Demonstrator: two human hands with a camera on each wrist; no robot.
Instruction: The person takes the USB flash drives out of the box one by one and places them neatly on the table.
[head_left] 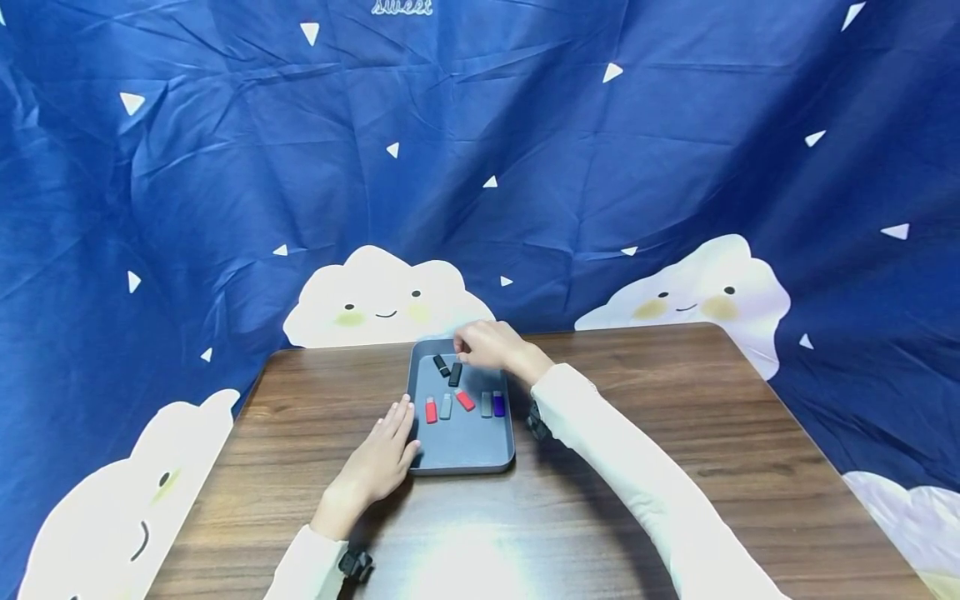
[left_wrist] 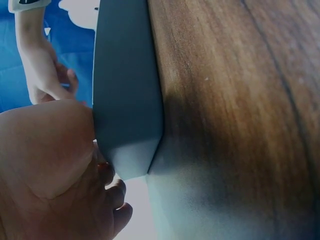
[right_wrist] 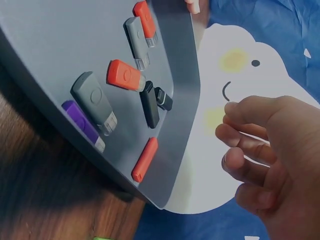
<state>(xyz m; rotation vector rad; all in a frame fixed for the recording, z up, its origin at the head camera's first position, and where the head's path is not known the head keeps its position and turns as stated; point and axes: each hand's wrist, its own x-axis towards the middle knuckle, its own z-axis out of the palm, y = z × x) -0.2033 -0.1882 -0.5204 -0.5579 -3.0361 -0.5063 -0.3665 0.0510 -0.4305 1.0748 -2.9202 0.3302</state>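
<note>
Several USB sticks lie in a grey tray [head_left: 461, 448]. A red stick [head_left: 431, 410], a light grey one [head_left: 446, 406], a second red one [head_left: 466, 400], a darker grey one [head_left: 486, 405] and a purple one [head_left: 498, 404] spread across its middle. Two black sticks, one [head_left: 455, 374] beside the other [head_left: 441, 365], are farther back. My right hand [head_left: 487, 344] hovers over the tray's far end, fingers loosely bent, holding nothing. Near the corner under it lies a third red stick [right_wrist: 145, 160], hidden in the head view. My left hand [head_left: 382, 458] rests straight-fingered against the tray's left wall [left_wrist: 127, 75].
The tray stands on a brown wooden table [head_left: 637, 400], close to its back edge. Behind hangs a blue cloth [head_left: 450, 108] with white clouds and triangles. Each wrist wears a small black camera, one [head_left: 356, 564] on the left and one [head_left: 537, 422] on the right.
</note>
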